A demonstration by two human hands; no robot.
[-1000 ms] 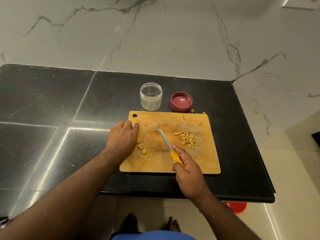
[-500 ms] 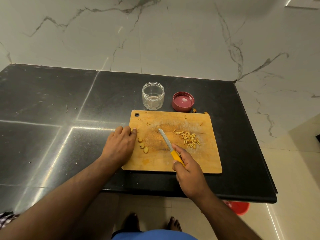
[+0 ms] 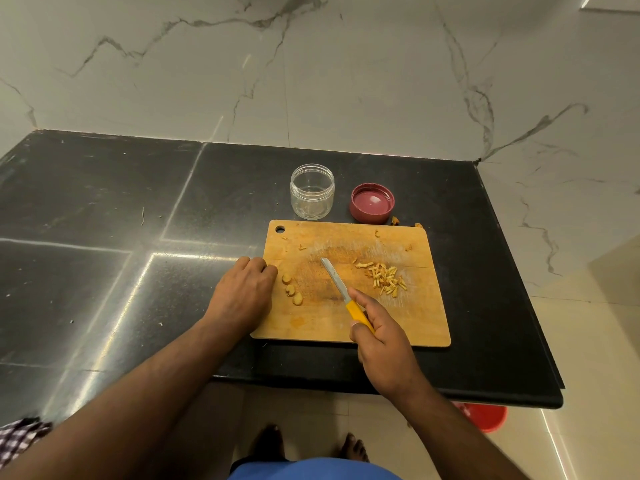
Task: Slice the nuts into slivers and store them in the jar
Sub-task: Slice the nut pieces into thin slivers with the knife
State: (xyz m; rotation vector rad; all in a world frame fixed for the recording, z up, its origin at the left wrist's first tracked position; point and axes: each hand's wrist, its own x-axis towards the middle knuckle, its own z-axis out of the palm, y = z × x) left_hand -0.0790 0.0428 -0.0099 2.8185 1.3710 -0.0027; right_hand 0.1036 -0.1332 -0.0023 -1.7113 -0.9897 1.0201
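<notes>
Red bucket mostly hidden under the black counter

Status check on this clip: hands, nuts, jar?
Right hand grips knife; left hand beside whole nuts. Slivers piled on board. Jar empty, unobstructed.

We see a black polished stone counter set into a corner, its slabs meeting in pale seams that catch streaks of light. Behind it and along its right side rise walls of white marble with grey veins, and a bright strip glows at the upper right edge. Below the counter's front edge we see a floor of glossy cream tiles. A red tub sits on that floor, partly hidden under the counter. At the lower left corner we make out a scrap of checked cloth.
</notes>
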